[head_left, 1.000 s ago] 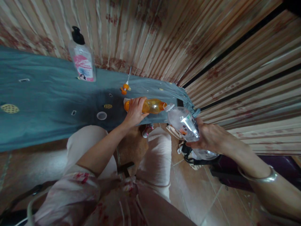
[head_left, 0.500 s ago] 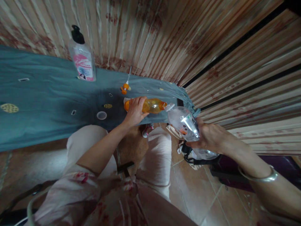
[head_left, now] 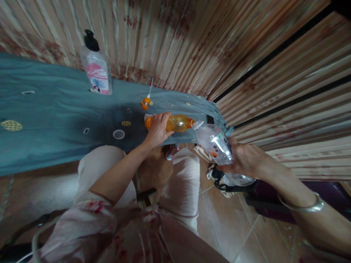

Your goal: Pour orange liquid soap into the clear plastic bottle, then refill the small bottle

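My left hand [head_left: 158, 128] is wrapped round an orange see-through bottle [head_left: 179, 123], which lies nearly level with its open neck to the right. In my right hand [head_left: 241, 157] is a large clear plastic bottle [head_left: 212, 140], tilted so that its mouth points up and left. The two bottle mouths meet or nearly meet; I cannot tell whether they touch. Beyond the orange bottle an orange pump head [head_left: 145, 102] with a thin white tube lies on the cloth. A small round whitish cap or dish [head_left: 119, 134] lies left of my left hand.
A pump bottle [head_left: 97, 73] with a black top and pink label stands at the back left on the teal cloth [head_left: 55, 109]. Pleated curtains [head_left: 164, 44] hang behind and to the right. A dark flat object [head_left: 210, 119] lies near the cloth's right end.
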Tool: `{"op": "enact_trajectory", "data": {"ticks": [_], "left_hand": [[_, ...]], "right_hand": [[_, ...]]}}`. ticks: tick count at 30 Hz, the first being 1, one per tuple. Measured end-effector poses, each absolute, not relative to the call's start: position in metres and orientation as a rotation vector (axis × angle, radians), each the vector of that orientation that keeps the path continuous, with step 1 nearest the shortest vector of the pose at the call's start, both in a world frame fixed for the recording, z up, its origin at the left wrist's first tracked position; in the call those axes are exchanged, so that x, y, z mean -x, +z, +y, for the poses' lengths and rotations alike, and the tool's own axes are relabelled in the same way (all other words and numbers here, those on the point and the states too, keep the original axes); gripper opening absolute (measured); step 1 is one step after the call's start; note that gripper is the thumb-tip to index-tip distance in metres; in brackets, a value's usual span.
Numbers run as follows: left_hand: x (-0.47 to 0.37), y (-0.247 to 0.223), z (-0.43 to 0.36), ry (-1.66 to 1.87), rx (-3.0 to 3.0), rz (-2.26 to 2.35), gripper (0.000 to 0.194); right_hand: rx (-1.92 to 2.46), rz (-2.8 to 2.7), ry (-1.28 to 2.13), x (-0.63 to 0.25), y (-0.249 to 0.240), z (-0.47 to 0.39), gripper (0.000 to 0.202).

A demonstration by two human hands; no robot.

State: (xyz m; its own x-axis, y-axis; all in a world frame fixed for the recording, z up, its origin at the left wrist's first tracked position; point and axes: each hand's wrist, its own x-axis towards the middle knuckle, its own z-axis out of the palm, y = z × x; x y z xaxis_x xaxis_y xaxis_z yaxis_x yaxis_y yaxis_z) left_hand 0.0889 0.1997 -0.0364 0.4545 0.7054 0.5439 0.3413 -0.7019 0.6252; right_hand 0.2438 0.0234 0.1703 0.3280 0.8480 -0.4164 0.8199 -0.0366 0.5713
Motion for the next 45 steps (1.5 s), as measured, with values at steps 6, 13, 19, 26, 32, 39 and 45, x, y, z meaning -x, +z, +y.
{"op": "enact_trajectory", "data": {"ticks": [6, 13, 19, 26, 32, 39, 45], "left_hand": [[-0.0891, -0.0374, 0.2001, 1.161, -2.287, 0.877, 0.067], [-0.0891, -0.0368, 0.1994, 1.175, -2.299, 0.887, 0.066], [-0.0892, -0.0364, 0.1995, 1.168, -2.297, 0.894, 0.067], [-0.0886, -0.0359, 0.1994, 1.162, -2.3, 0.893, 0.066], [-0.0886, -0.0378, 0.2001, 1.166, -2.305, 0.876, 0.067], [-0.0886, -0.0365, 0.1996, 1.166, -2.291, 0.872, 0.065], [-0.0892, -0.0381, 0.2, 1.169, -2.284, 0.88, 0.066]], "right_hand": [[-1.823, 1.49, 0.064, -0.2447, 0.1697, 0.0232, 0.069], [-1.831, 1.508, 0.069, -0.245, 0.17, 0.0228, 0.07], [-1.838, 1.457, 0.03, -0.2423, 0.1718, 0.0248, 0.068], [-1.835, 1.444, 0.031, -0.2413, 0.1712, 0.0249, 0.07], [-1.837, 1.426, -0.004, -0.2401, 0.1724, 0.0258, 0.07], [-1.83, 1.406, -0.006, -0.2384, 0.1729, 0.026, 0.07], [-1.824, 1.433, 0.031, -0.2424, 0.1708, 0.0244, 0.07]]}}
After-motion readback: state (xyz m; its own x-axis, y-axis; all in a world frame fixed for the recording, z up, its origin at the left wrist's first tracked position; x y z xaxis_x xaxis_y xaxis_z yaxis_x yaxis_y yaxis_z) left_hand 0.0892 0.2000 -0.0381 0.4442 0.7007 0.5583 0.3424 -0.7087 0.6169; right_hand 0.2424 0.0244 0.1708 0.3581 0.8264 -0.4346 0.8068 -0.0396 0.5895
